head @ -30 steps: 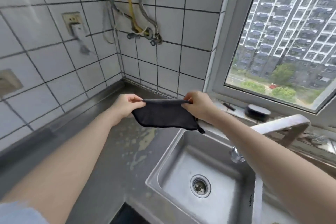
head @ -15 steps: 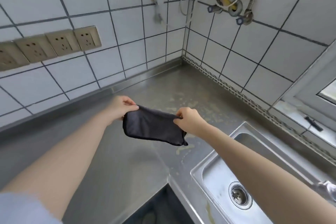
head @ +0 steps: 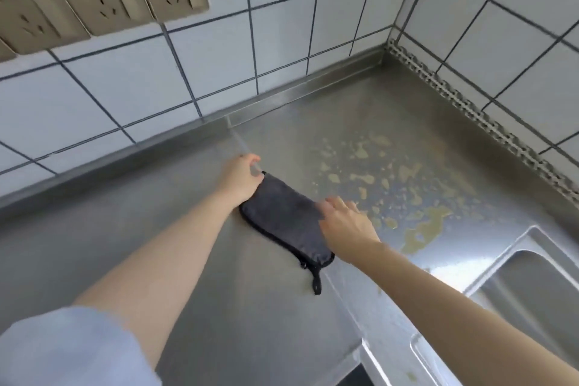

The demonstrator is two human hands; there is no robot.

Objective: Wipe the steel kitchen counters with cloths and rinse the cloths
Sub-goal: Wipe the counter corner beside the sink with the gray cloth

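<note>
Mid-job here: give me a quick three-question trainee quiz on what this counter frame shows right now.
1. True or false: the dark cloth lies on the steel counter.
2. The yellowish stains sit on which side of the cloth: A) wall-outlet side, B) sink side?
3. Which hand rests on the cloth end nearer the sink?

Key: 1 true. 2 B. 3 the right hand; the left hand is at the far end.

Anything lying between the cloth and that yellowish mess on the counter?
Nothing visible. The dark cloth lies on the steel counter under both hands, and the yellowish stains begin just beyond the right hand.
</note>
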